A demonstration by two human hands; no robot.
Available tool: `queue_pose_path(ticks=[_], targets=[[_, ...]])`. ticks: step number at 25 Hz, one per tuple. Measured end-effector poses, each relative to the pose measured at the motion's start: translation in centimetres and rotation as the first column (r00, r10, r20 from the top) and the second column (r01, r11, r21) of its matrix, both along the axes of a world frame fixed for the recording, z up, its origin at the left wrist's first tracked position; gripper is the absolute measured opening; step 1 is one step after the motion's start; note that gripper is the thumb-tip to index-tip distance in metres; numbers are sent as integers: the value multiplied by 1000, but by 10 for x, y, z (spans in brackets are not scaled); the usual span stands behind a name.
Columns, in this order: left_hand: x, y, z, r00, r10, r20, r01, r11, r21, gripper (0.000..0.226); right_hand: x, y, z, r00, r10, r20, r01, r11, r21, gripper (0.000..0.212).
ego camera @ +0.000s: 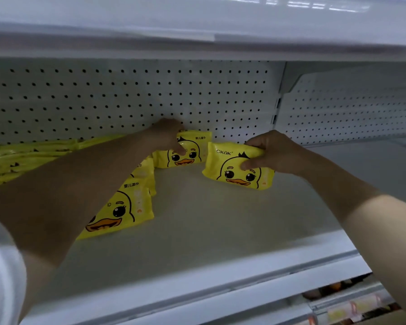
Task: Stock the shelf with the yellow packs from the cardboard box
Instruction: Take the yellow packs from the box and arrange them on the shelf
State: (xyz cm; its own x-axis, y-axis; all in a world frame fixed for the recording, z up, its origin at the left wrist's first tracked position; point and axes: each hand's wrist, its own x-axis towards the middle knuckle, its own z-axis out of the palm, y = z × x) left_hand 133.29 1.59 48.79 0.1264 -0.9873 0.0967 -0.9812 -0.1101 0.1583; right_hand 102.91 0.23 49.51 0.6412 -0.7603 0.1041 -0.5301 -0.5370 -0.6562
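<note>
Yellow packs with a duck face stand on the white shelf (209, 221). My left hand (168, 136) reaches to the back and holds the top of one upright pack (190, 156) against the pegboard. My right hand (272, 152) grips the top of another yellow pack (234, 174) just to its right, standing tilted on the shelf. A row of several packs (127, 207) runs forward on the left under my left forearm. More yellow packs (21, 156) lie at the far left. The cardboard box is out of view.
The white pegboard back wall (127, 97) closes the shelf behind. An upper shelf (197, 31) hangs overhead. A shelf bracket and upright (279, 99) divide off the bay on the right. A lower shelf with orange goods (349, 301) shows at bottom right.
</note>
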Motion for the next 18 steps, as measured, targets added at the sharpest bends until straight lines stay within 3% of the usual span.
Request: queue_pose_path(ticks=[4, 9, 14, 16, 18], targets=[[-1, 3, -4, 998, -18, 67, 23, 997, -75, 72, 4, -3, -3, 999, -10, -33, 10, 1000, -9, 28], [-4, 9, -5, 960, -73, 271, 119, 980, -158, 74, 2, -7, -4, 1000, -12, 2, 12, 1000, 3, 29], [-9, 11, -8, 883, -15, 469, 146, 959, -244, 82, 3, -9, -5, 1000, -20, 9, 20, 1000, 1, 31], [-8, 10, -8, 879, -20, 476, 157, 956, -249, 82, 6, -10, -4, 1000, -19, 14, 19, 1000, 9, 31], [-3, 10, -6, 939, -72, 335, 174, 942, -287, 74, 11, -11, -3, 1000, -17, 12, 17, 1000, 2, 33]])
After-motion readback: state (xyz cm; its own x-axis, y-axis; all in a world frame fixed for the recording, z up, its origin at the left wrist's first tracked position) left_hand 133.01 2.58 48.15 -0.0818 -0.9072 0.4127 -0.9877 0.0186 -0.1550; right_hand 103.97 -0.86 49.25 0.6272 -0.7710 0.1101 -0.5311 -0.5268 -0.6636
